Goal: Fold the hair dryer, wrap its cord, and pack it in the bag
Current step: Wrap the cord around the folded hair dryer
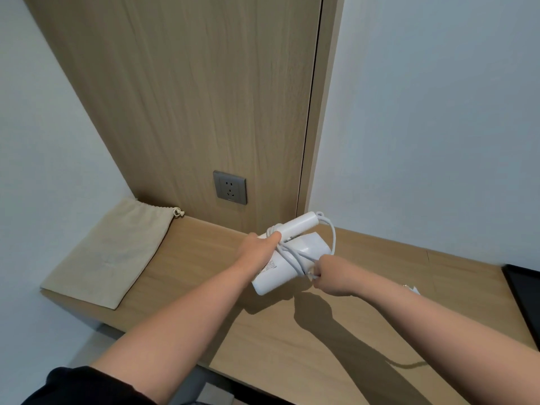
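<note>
A white hair dryer (280, 271), folded with its handle against the body, hangs above the wooden counter (365, 331). My left hand (258, 245) grips it at the handle and body. Its white cord (295, 255) crosses the body in a few turns and loops out past the handle end. My right hand (328, 277) pinches the cord just right of the dryer. A white piece that may be the plug (414, 289) shows behind my right forearm. The beige drawstring bag (114, 249) lies flat at the counter's left end, apart from both hands.
A grey wall socket (230, 187) sits in the wooden panel behind the counter. A dark flat object (526, 299) lies at the counter's right edge. White walls stand left and right.
</note>
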The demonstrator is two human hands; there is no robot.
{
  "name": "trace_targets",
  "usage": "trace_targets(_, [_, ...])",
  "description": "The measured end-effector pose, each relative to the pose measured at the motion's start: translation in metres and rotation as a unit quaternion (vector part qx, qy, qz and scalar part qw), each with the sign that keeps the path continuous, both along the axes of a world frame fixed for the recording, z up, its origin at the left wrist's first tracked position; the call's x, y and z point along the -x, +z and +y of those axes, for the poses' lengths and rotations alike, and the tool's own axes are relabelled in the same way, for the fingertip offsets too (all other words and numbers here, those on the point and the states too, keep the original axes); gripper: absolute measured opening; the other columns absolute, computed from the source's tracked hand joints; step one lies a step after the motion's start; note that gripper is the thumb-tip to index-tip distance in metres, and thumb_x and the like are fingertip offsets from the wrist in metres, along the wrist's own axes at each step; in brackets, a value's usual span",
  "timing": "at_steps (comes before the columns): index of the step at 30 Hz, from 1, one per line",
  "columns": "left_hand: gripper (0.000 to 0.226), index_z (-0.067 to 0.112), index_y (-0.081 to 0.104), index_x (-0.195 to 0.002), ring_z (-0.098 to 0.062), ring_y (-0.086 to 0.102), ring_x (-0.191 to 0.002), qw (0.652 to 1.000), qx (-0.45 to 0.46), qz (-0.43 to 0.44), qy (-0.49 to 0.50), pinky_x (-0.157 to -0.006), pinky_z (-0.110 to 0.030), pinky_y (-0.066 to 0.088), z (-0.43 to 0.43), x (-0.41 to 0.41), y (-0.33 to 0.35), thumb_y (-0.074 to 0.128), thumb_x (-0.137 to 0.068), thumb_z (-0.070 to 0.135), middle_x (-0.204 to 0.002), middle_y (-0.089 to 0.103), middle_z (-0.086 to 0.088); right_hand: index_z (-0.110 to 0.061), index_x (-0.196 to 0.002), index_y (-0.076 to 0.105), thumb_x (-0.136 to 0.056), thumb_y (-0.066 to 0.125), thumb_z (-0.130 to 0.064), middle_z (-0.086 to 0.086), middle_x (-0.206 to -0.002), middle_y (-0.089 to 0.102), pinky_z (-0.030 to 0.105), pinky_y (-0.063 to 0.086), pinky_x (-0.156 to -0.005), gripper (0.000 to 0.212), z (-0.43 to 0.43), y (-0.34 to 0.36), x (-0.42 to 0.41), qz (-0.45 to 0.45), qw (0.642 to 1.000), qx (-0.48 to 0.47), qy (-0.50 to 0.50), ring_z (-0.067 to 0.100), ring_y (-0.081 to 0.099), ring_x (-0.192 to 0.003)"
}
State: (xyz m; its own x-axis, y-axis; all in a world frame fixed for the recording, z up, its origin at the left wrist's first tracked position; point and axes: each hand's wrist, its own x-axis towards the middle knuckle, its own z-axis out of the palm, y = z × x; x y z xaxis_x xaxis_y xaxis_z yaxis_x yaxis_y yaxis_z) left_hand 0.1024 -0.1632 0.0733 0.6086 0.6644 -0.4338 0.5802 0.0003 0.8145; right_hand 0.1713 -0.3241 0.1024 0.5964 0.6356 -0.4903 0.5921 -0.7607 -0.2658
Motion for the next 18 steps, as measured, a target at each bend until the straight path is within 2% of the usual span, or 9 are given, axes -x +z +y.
trace_targets(3, [0.046,0.015,0.05,-0.109,-0.023,0.059,-0.086,0.992,-0.112,0.039,-0.037,-0.058,-0.029,0.038,-0.001,-0.003,0.004,0.054,-0.081,0.051,-0.098,0.06,-0.003,-0.014,-0.056,0.031,-0.086,0.048,-0.008,0.004,-0.057,0.034,0.025,0.026,-0.046,0.035,0.002,0.006,0.001,-0.006,1.0,0.007,0.025,0.018,0.032,-0.05])
trace_targets(9, [0.045,0.019,0.043,-0.101,-0.023,0.059,-0.077,0.941,-0.302,0.119,-0.098,-0.055,-0.029,0.039,-0.002,-0.004,0.012,0.052,-0.081,0.058,-0.087,0.06,0.0,-0.011,-0.053,0.035,-0.084,0.054,-0.017,0.004,-0.053,0.032,0.027,0.025,-0.047,0.037,0.003,0.023,0.004,0.003,0.996,-0.017,0.083,0.02,0.03,-0.049])
trace_targets(11, [0.047,0.019,0.042,-0.105,-0.024,0.057,-0.077,0.925,-0.337,0.128,-0.118,-0.058,-0.029,0.041,-0.002,-0.003,0.015,0.052,-0.082,0.058,-0.089,0.06,0.0,-0.007,-0.058,0.049,-0.083,0.057,-0.02,0.005,-0.055,0.039,0.027,0.027,-0.048,0.03,0.003,0.032,0.001,0.002,0.994,-0.031,0.108,0.02,0.034,-0.05])
trace_targets(13, [0.051,0.019,0.041,-0.109,-0.024,0.056,-0.076,0.903,-0.378,0.134,-0.154,-0.06,-0.03,0.042,0.0,-0.001,0.017,0.051,-0.081,0.06,-0.087,0.059,0.0,-0.003,-0.072,0.063,-0.084,0.058,-0.021,0.007,-0.064,0.052,0.027,0.032,-0.051,0.023,0.003,0.042,-0.004,-0.002,0.989,-0.034,0.142,0.018,0.04,-0.055])
trace_targets(15, [0.054,0.019,0.041,-0.111,-0.021,0.057,-0.073,0.879,-0.409,0.134,-0.203,-0.057,-0.029,0.041,0.004,0.0,0.017,0.051,-0.08,0.062,-0.084,0.06,0.001,-0.003,-0.08,0.066,-0.083,0.058,-0.02,0.009,-0.07,0.057,0.029,0.035,-0.056,0.019,0.006,0.051,-0.009,-0.021,0.984,-0.036,0.174,0.019,0.044,-0.06])
trace_targets(18, [0.055,0.02,0.041,-0.112,-0.02,0.058,-0.07,0.872,-0.392,0.127,-0.264,-0.054,-0.029,0.04,0.008,0.001,0.018,0.052,-0.079,0.063,-0.079,0.061,0.002,-0.008,-0.07,0.065,-0.079,0.07,-0.027,0.006,-0.065,0.057,0.029,0.034,-0.054,0.021,0.015,0.062,-0.019,-0.064,0.98,-0.07,0.177,0.019,0.046,-0.06])
